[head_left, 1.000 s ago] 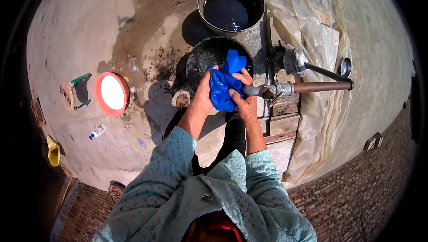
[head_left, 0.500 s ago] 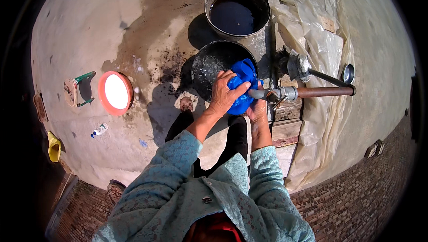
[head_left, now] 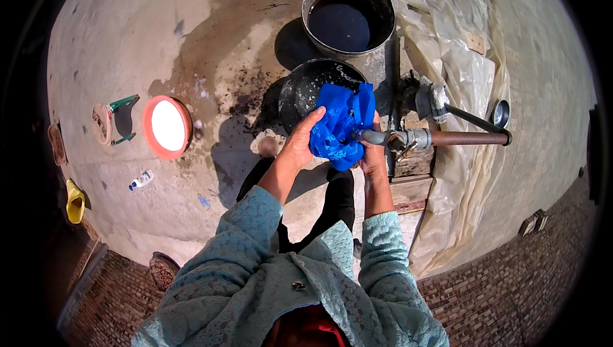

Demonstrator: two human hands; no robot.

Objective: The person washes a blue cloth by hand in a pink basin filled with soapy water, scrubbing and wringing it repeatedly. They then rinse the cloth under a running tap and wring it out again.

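Observation:
A wet, crumpled blue cloth (head_left: 335, 120) is held between my two hands, beneath the tip of the metal tap (head_left: 377, 137). My left hand (head_left: 299, 145) grips its left side, with the thumb on top and the other fingers hidden. My right hand (head_left: 373, 155) holds the right side, partly covered by the tap. Below the cloth stands a black basin (head_left: 292, 94) with whitish specks inside. Just beyond it, a larger dark bucket (head_left: 387, 11) contains dark water.
The tap's rusty pipe (head_left: 466, 138) reaches in from the right, over wooden boards (head_left: 410, 192) and plastic sheeting (head_left: 469, 69). A small metal bowl (head_left: 500, 114) lies beyond. Leftward are a pink basin (head_left: 186, 123), a green-legged stool (head_left: 102, 123) and a white bottle (head_left: 142, 179).
The blue cloth has been turned and spread looser between my hands. My left hand has shifted from on top of it to its left edge.

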